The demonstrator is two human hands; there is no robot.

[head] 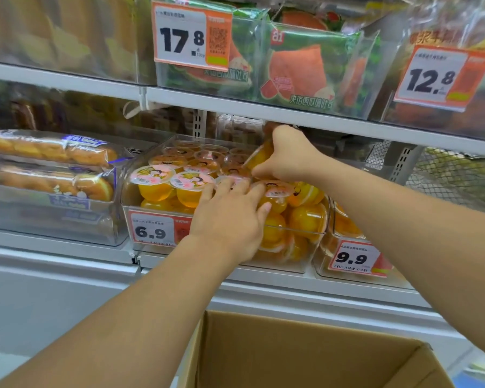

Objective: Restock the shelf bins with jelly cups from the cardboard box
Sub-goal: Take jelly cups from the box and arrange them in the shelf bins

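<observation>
Fingers of the right hand [287, 155] close around a tilted jelly cup [259, 158] above the clear plastic bin [297, 233], while the left hand [231, 217] lies open and flat on the cups already stacked there, steadying them. The cup looks best seated lid-up into the back gap. Smooth domed cups, glossy orange; the cardboard box [305, 357] waits below, matte.

Bright, even store light is falling from above, casting only soft shadows under the shelves [263, 113]. Glare is washing over the clear packets [53, 32] at 11 o'clock, which are blurring. Wide-angle distortion is bending the shelf edges, and the cardboard box [305, 354] at 6 o'clock is looking soft.
</observation>
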